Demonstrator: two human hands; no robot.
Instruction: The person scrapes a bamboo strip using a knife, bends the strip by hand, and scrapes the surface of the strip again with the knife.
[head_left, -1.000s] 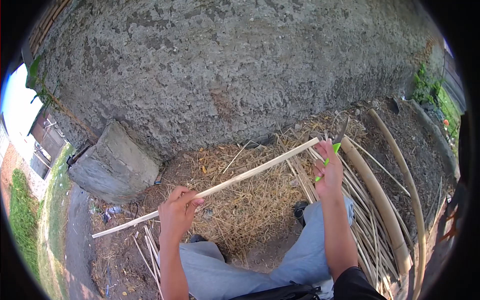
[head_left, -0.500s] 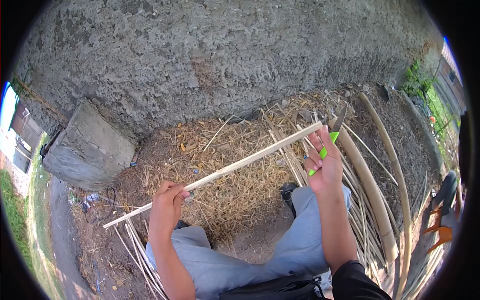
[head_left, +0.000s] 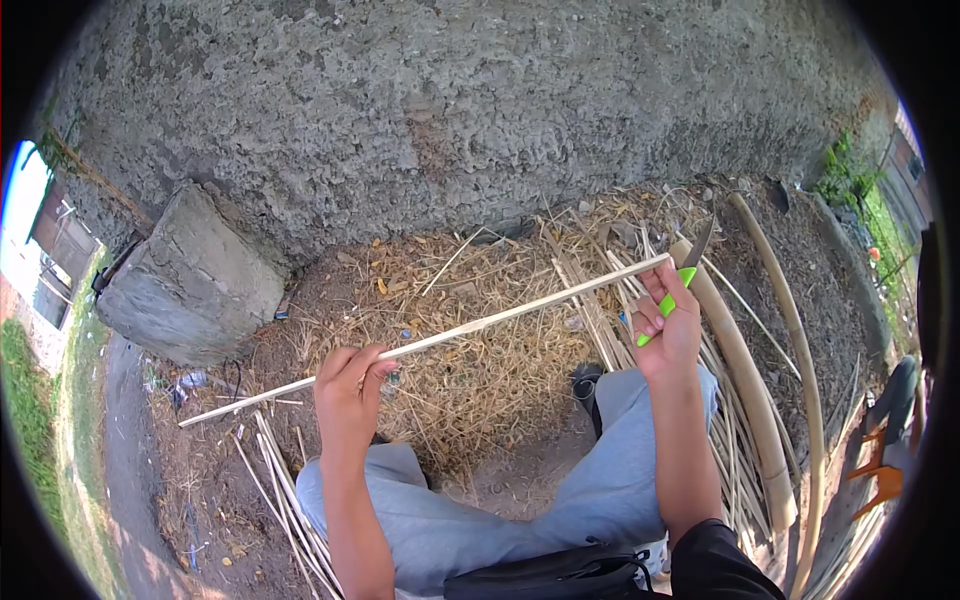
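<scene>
Left fingers [head_left: 350, 362] pinch the strip [head_left: 478, 324] partway, right fingers [head_left: 677, 286] its end

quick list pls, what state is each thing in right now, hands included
long pale wood-like strip: unbroken, held up
green-handled metal knife: blade bare, pointing away from the person
left hand: pinching the strip
right hand: closed on the knife, fingertips at the strip's end
thick tan bamboo pole: lying down
thin pale strips on the right: loosely piled
dry straw-coloured shavings: scattered
</scene>
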